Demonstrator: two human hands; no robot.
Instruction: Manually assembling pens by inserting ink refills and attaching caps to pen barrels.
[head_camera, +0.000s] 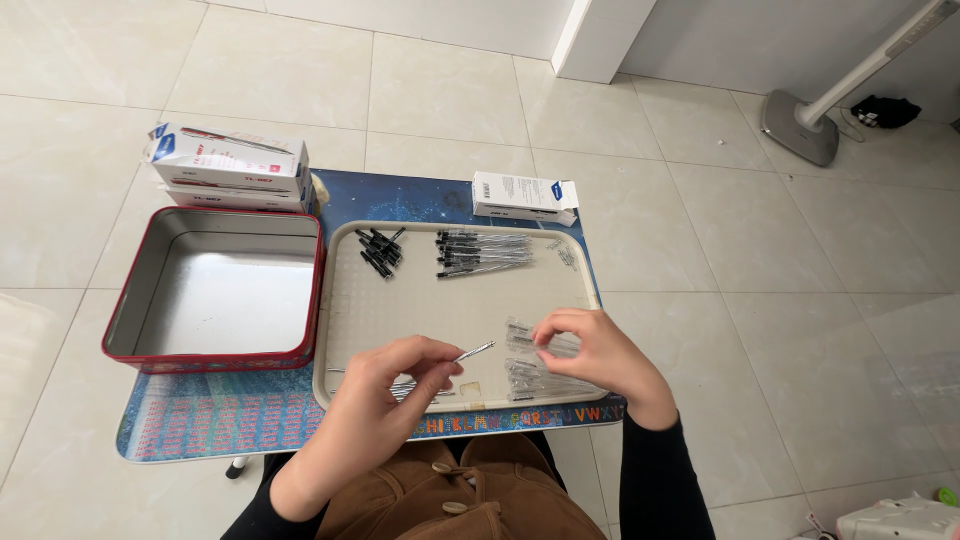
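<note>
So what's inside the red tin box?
Nothing shows inside the red tin box; only its bare shiny metal floor. The strip just behind the near wall is hidden from the head camera.

Black long sleeves, brown button-front corduroy garment, bare hands.

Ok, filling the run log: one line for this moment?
left hand: holds pen refill | right hand: holds clear barrel | tray: caps, pens
</note>
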